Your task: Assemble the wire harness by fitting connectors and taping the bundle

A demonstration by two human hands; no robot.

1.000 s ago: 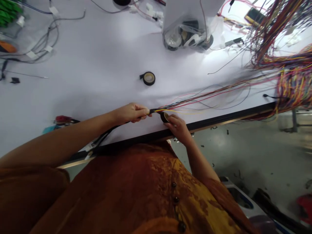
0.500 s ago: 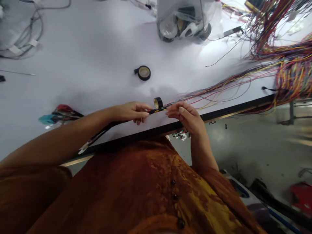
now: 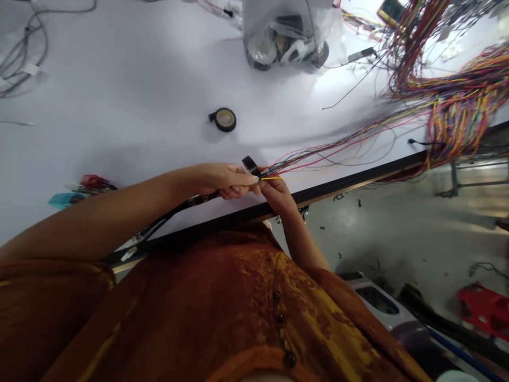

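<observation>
My left hand [image 3: 222, 180] is closed around a black-taped wire bundle [image 3: 175, 212] near the table's front edge. Just to its right, my right hand [image 3: 276, 192] is closed under the bundle, and a small roll of black tape [image 3: 250, 165] sits against the bundle between the two hands, at my fingertips. Thin coloured wires [image 3: 318, 156] fan out from the taped end toward the right. The fingers of my right hand are partly hidden beneath the wires.
A second black tape roll [image 3: 225, 119] lies on the white table [image 3: 119, 106]. A clear bag of parts [image 3: 284, 37] stands at the back. Tangled coloured wires [image 3: 449, 90] fill the right side. Grey cables [image 3: 19, 53] lie far left, red and teal connectors [image 3: 83, 188] nearer.
The tape roll has gone from under the bundle, up over it, and now sits tilted on top. My right hand has dropped back beneath the wires and closer to my left hand.
</observation>
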